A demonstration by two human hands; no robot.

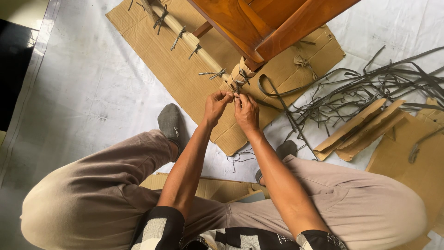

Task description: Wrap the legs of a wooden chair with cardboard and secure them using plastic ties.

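The person sits on the floor with legs spread, and both hands meet in the middle of the scene. The left hand (216, 104) and the right hand (246, 111) are side by side, almost touching, and the fingers of each are pinched narrow on a thin grey strap (237, 88) at the wrapped end of a wooden furniture leg (240, 74). This end is covered with a piece of cardboard wrap (243, 70) and lies just far of the hands.

The leg belongs to a piece of brown wooden furniture (259, 23) that fills the far middle of the view. Another long part, wrapped in pale paper (185, 34), runs to the far left and has several knotted grey ties along it. All of this rests on a flat cardboard sheet (152, 51) spread over a white floor cover (83, 92).

To the right lies a loose tangle of grey straps (370, 85), and near it some folded cardboard pieces (360, 127). One strap curves from the tangle toward the right hand. The feet in grey socks (171, 122) rest near the near edge of the cardboard sheet, on both sides of the arms.
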